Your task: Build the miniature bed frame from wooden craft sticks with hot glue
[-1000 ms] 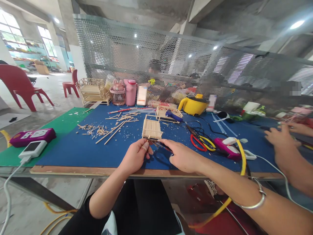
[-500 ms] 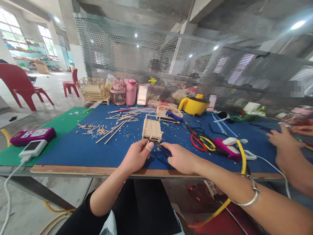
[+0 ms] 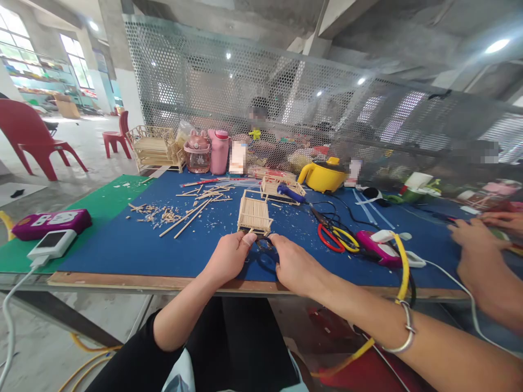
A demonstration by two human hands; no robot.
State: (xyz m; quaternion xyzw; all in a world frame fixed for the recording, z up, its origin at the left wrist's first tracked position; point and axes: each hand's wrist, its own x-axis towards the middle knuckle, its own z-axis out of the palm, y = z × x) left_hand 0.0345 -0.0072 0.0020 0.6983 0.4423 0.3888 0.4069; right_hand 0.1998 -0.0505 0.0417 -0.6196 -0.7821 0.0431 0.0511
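At the table's near edge, my right hand (image 3: 296,264) is closed around the dark handles of a pair of cutters (image 3: 265,243). My left hand (image 3: 229,258) pinches a thin wooden stick (image 3: 250,232), its thumb by the cutters' jaws. Right beyond both hands sits a small slatted frame (image 3: 253,213) made of pale sticks. Whether the pinched stick joins this frame I cannot tell. Behind it stands a second stick model (image 3: 280,189), with a blue glue gun (image 3: 291,193) lying against it.
Loose sticks (image 3: 196,218) and offcuts (image 3: 159,215) lie on the left. Red-handled scissors (image 3: 330,238), a magenta power strip (image 3: 378,247) and cables are at right. A yellow pot (image 3: 322,176) and pink bottle (image 3: 219,152) stand behind. Another person's hands (image 3: 478,237) work at far right.
The cutters have turned in my right hand, so their curved handles now show. My left hand has shifted slightly, close to the small frame. The other person's hands have moved a little.
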